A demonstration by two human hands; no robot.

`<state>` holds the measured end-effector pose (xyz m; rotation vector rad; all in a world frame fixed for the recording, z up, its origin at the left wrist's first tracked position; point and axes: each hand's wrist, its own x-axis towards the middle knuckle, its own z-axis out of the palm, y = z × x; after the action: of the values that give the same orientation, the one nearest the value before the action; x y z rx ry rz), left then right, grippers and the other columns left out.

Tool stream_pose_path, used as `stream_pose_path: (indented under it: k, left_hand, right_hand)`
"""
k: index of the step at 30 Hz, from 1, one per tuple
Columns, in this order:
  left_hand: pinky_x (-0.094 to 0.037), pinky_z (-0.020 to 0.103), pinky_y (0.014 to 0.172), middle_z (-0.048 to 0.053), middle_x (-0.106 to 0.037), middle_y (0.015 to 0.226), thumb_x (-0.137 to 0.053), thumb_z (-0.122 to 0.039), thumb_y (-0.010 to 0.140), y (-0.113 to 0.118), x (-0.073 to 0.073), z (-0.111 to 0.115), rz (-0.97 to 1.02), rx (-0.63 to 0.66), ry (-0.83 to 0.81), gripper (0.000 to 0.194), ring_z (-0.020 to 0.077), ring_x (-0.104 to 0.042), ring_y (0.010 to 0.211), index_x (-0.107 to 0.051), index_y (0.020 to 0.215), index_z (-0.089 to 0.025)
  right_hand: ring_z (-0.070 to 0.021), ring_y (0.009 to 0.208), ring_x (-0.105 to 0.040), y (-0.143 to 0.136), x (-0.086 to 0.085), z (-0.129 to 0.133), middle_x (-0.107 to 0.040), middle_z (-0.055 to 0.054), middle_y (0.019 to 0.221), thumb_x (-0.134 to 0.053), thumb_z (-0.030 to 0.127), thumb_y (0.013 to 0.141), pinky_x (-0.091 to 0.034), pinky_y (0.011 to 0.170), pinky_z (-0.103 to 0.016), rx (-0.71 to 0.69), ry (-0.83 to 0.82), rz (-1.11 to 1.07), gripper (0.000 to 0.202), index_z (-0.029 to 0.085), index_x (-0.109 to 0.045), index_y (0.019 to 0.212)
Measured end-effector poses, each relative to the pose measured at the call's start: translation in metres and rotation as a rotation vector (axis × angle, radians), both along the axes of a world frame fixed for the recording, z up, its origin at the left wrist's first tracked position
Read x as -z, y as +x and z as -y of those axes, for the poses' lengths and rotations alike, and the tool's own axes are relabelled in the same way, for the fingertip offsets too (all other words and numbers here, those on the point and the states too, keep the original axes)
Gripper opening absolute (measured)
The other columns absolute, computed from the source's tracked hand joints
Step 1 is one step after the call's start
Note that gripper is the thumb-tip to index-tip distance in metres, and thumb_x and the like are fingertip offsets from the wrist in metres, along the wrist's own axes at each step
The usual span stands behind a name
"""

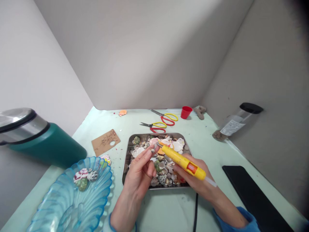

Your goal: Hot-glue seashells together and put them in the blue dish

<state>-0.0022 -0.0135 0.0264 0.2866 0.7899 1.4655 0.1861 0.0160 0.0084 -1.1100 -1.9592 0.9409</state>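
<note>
A small shell (pixel 153 150) is pinched between the thumb and fingertips of my left hand (pixel 141 169). My right hand (pixel 195 175) is wrapped round a yellow glue gun (pixel 180 158), whose metal nozzle points left and meets or nearly meets the small shell. A clear glue stick (pixel 211 182) juts from the gun's rear end. Both hands are above a metal tray (pixel 154 188) full of mixed shells, some white, some green, some spotted. The gun's trigger is hidden by my right hand.
Left: blue scalloped dish (pixel 53 196) holding several shells, green bottle (pixel 50 145), brown card (pixel 102 145). Behind the tray: two pairs of scissors (pixel 169 117) (pixel 158 126), red cup (pixel 186 112). Right: clear jar with black lid (pixel 233 124), black flat object (pixel 251 193). A black cord (pixel 196 209) runs toward the front.
</note>
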Motion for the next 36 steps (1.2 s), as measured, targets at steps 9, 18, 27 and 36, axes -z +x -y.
stream_pose_path:
  k: [9,18,27,36]
  left_hand:
    - [-0.04,0.015,0.035,0.002,-0.074,0.088,-0.078,-0.019,0.071,0.0004,0.0012,-0.0016,0.013,-0.003,0.005,0.027,-0.0013,-0.04,0.033,-0.073,0.096,-0.013]
    - [-0.039,0.015,0.036,0.002,-0.074,0.088,-0.078,-0.019,0.071,0.0001,0.0003,-0.0002,0.003,-0.003,0.004,0.028,-0.0014,-0.04,0.034,-0.072,0.098,-0.013]
    - [-0.039,0.015,0.037,0.004,-0.074,0.095,-0.077,-0.02,0.071,0.0005,-0.0004,-0.0006,0.002,-0.005,0.01,0.028,-0.0018,-0.039,0.034,-0.072,0.097,-0.014]
    - [-0.041,0.015,0.037,0.006,-0.073,0.102,-0.075,-0.019,0.074,0.0001,-0.0013,0.0002,-0.011,-0.009,0.008,0.024,-0.0023,-0.04,0.035,-0.072,0.097,-0.013]
  right_hand:
    - [-0.0129,0.058,-0.054,0.0001,0.0014,-0.0011,-0.061,0.001,0.071,-0.059,0.034,0.089,-0.042,0.058,-0.025,-0.057,0.039,-0.005,0.015,0.019,-0.061,0.085]
    - [-0.013,0.058,-0.054,0.0007,0.0026,-0.0008,-0.059,0.001,0.069,-0.059,0.034,0.089,-0.043,0.056,-0.025,-0.06,0.045,-0.002,0.016,0.02,-0.06,0.082]
    - [-0.0126,0.057,-0.054,0.0006,0.0033,-0.0011,-0.059,0.001,0.068,-0.059,0.034,0.089,-0.043,0.054,-0.024,-0.036,0.005,-0.017,0.016,0.019,-0.061,0.084]
    - [-0.0125,0.054,-0.053,-0.0004,0.0026,-0.0001,-0.058,0.002,0.064,-0.059,0.034,0.089,-0.042,0.051,-0.024,0.001,0.005,-0.013,0.017,0.02,-0.06,0.08]
